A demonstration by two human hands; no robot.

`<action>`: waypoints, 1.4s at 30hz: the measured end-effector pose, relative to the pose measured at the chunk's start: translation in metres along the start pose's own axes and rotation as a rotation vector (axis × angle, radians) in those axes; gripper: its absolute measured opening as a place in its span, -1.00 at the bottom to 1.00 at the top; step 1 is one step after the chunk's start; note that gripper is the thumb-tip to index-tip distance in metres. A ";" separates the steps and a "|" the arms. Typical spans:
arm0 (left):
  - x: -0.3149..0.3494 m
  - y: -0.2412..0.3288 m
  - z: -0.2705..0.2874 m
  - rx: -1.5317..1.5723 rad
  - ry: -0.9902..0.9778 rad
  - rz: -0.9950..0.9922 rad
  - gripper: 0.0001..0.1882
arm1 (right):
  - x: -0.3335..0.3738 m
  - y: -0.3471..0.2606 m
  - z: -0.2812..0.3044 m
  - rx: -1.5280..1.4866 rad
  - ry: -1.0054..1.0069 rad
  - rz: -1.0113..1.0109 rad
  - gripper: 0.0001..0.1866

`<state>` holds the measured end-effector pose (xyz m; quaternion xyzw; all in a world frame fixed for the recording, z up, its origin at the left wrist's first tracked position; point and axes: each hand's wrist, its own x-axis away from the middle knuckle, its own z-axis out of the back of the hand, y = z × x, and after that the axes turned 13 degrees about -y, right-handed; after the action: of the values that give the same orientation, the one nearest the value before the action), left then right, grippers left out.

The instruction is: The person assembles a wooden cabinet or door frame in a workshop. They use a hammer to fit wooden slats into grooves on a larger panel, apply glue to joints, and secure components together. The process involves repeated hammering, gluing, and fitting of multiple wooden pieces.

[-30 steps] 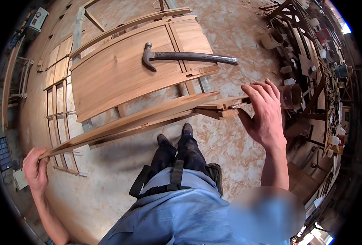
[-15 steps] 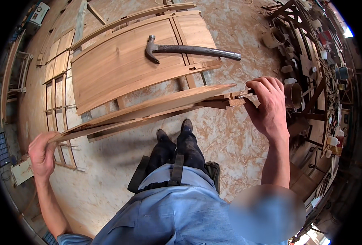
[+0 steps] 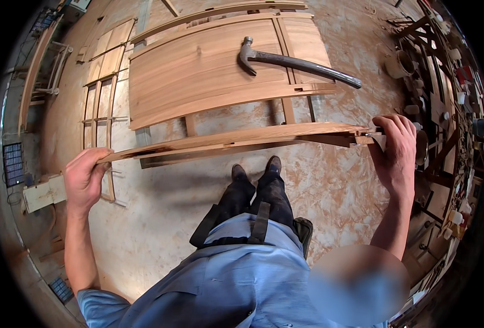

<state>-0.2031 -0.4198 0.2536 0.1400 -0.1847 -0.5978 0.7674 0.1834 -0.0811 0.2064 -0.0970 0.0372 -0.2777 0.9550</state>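
A wooden panel [image 3: 236, 138] spans the space between my hands in front of my body, seen almost edge-on. My left hand [image 3: 85, 177] is closed around its left end, fingers over the edge. At the other end my right hand [image 3: 396, 153] grips the panel near notched, jointed wood pieces; the fingertips there are partly hidden. Beyond it, a larger framed wooden panel [image 3: 198, 76] lies on supports. A claw hammer [image 3: 313, 66] rests on that panel, its head to the left and its dark handle reaching past the right edge.
Lattice-like wooden frames [image 3: 97, 90] stand at the left, with a pale box [image 3: 44, 193] nearer me. Along the right runs a cluttered rack with buckets [image 3: 399, 64], jars and boards. My feet are on the stained floor [image 3: 329, 202] below the held panel.
The held panel has tilted, so its broad face shows less and its edge more. It lies more level across the view. Both hands keep their grip; the whole scene has shifted rightward.
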 end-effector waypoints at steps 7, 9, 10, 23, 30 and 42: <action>0.002 -0.012 -0.014 -0.025 0.038 -0.068 -0.80 | -0.003 -0.003 0.000 0.008 0.001 0.008 -0.64; 0.003 -0.010 -0.013 -0.018 0.048 -0.062 -0.79 | -0.007 -0.002 -0.001 0.003 -0.009 0.021 -0.64; 0.002 -0.008 -0.015 -0.014 0.054 -0.058 -0.78 | -0.008 -0.003 0.000 0.008 0.015 0.037 -0.64; -0.013 -0.019 -0.033 -0.019 0.044 -0.137 -0.72 | -0.002 0.001 -0.005 0.042 -0.012 -0.018 -0.63; -0.023 -0.011 -0.042 -0.032 0.045 -0.150 -0.71 | -0.014 -0.004 -0.001 0.024 -0.005 0.041 -0.66; -0.046 0.008 -0.038 -0.201 -0.209 -0.088 -0.66 | -0.009 0.001 -0.001 -0.010 -0.045 0.018 -0.73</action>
<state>-0.1889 -0.3730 0.2182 0.0076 -0.1964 -0.6576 0.7272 0.1758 -0.0752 0.2055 -0.1076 0.0179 -0.2665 0.9576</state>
